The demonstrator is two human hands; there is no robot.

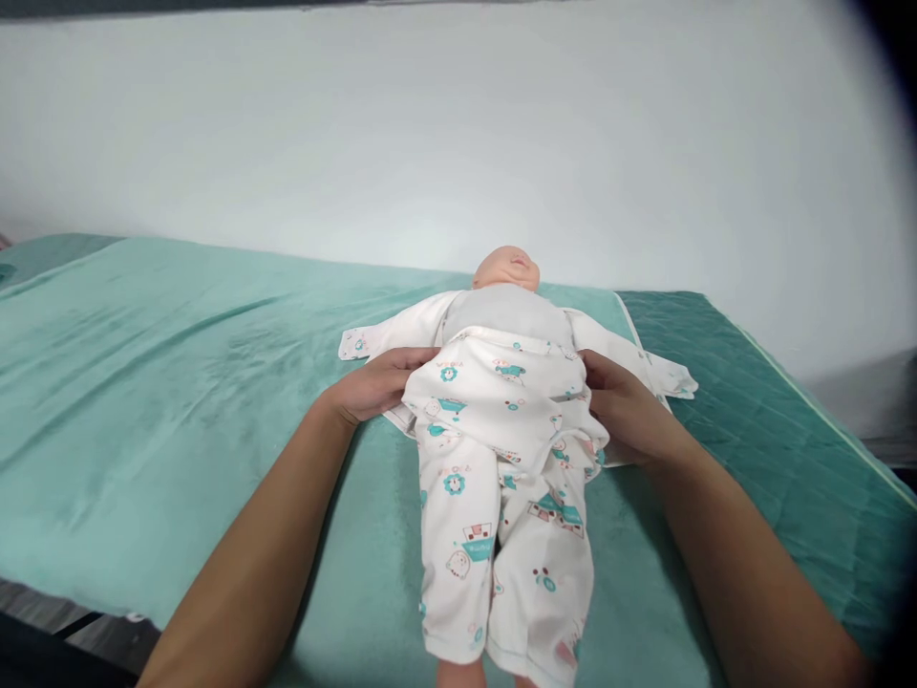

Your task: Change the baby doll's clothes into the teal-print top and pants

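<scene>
A baby doll (pixel 506 268) lies on its back, its head away from me and its bare lower legs nearest me. White printed baby pants (pixel 458 516) cover its legs and reach up over the belly. On its arms are the sleeves of a white baby top (pixel 410 327), spread open so the pale torso (pixel 505 311) shows. My left hand (pixel 379 382) is closed on the left side of the waistband, thumb on top. At the opposite side, my right hand (pixel 623 401) grips the waistband too. The fingertips of both hands are partly hidden by cloth.
Under the doll spreads a light green sheet (pixel 179 411). A darker green quilted cover (pixel 752 411) shows at the right. A white wall (pixel 430 134) rises behind the bed. Grey floor (pixel 107 640) appears past the bed's edge at lower left.
</scene>
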